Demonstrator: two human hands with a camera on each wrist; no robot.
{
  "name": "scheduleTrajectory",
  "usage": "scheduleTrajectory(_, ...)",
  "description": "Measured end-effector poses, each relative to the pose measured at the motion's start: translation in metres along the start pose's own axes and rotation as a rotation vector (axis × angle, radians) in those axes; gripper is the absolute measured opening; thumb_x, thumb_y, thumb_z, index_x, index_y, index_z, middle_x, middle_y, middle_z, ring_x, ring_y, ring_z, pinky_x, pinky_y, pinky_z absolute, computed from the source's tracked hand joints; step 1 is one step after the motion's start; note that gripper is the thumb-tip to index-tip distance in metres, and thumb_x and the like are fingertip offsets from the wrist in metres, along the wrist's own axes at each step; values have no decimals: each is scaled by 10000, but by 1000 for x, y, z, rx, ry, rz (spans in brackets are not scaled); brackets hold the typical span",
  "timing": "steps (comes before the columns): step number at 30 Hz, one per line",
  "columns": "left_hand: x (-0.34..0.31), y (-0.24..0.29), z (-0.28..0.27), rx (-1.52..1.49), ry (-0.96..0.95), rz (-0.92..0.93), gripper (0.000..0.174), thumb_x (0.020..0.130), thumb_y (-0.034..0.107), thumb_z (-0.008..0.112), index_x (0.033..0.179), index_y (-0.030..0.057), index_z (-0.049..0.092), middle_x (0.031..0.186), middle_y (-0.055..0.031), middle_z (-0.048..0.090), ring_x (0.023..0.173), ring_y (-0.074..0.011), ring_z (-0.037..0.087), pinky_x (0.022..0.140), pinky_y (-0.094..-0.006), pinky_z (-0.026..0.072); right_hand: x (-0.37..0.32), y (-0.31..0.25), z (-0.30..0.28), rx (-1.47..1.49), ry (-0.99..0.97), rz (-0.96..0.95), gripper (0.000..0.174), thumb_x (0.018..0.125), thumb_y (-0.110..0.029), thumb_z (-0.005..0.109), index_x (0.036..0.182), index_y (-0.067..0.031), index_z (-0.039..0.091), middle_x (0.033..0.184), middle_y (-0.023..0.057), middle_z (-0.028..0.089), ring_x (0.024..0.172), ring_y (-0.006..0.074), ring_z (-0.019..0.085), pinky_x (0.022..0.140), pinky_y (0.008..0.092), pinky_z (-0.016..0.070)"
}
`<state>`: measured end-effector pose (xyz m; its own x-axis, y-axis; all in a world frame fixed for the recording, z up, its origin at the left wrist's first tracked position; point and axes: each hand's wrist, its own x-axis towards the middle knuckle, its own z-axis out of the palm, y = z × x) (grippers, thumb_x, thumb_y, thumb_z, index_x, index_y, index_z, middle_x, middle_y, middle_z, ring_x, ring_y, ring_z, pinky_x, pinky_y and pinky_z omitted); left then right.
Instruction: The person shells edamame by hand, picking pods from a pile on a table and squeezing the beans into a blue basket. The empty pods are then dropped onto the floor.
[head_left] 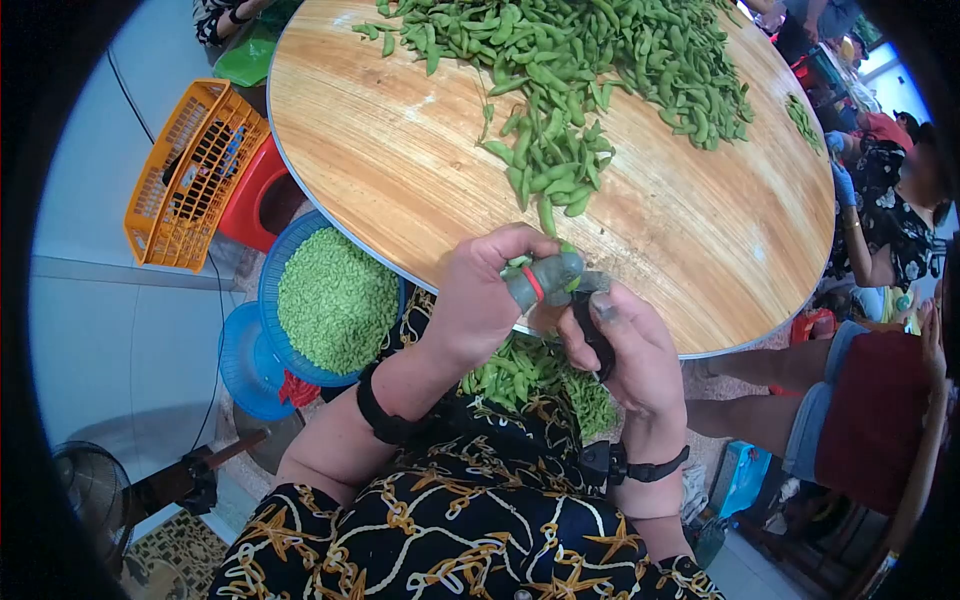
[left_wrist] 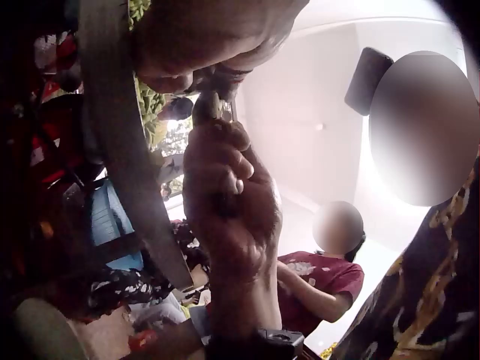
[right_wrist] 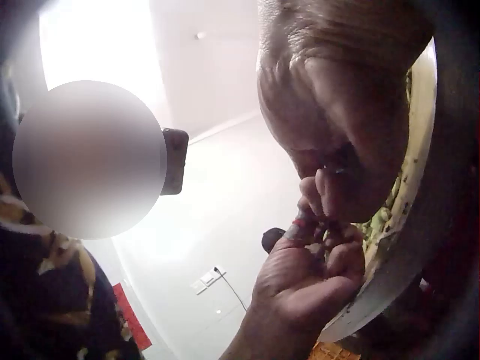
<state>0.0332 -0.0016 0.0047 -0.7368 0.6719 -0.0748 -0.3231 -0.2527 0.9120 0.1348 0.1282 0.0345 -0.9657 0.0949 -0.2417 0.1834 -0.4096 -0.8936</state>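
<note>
Both hands meet over the near edge of the round table [head_left: 700, 240]. My left hand [head_left: 485, 285] pinches a green soybean pod [head_left: 568, 250]; a grey cover with a red band [head_left: 532, 284] wraps its thumb. Curled fingers of my right hand [head_left: 640, 355] meet the pod from the other side, and a black piece [head_left: 596, 342] lies along them; I cannot tell what it is. Its thumb tip looks dark and stained. In the left wrist view the right hand [left_wrist: 232, 195] is curled at the pinch. The right wrist view shows the left hand [right_wrist: 300, 277] with fingers bent.
A heap of soybean pods [head_left: 560, 70] covers the far tabletop. At left stand a blue basket of shelled beans [head_left: 335, 305], an orange crate [head_left: 185, 180] and a red stool [head_left: 252, 200]. More pods [head_left: 510, 375] lie below the hands. A person in maroon [head_left: 870, 420] is at right.
</note>
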Motion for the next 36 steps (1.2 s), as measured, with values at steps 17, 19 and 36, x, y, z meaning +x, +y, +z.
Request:
scheduleTrajectory(17,-7,12,-8,-316,-387,-164,124,851,144,568,891,29,588,761,31,556,662,-13,477,587,-159,371,-6,5,3,320,-46,128,193,948,-158,438,862,-15,534,613,-22,488,464,21,359,424,174,277)
scheduleTrajectory(19,-8,14,-7,-258,-357,-164,130,824,142,599,880,27,572,778,19,552,692,-34,492,610,-169,386,-5,6,3,411,-126,156,149,929,-132,473,903,-7,549,616,-22,499,466,16,362,417,173,280)
scheduleTrajectory(36,-17,28,-7,448,-67,109,204,765,102,690,929,29,593,833,5,596,740,-51,541,661,-200,447,1,7,5,-265,131,-69,151,912,-139,517,899,0,575,648,-10,546,532,20,431,482,159,343)
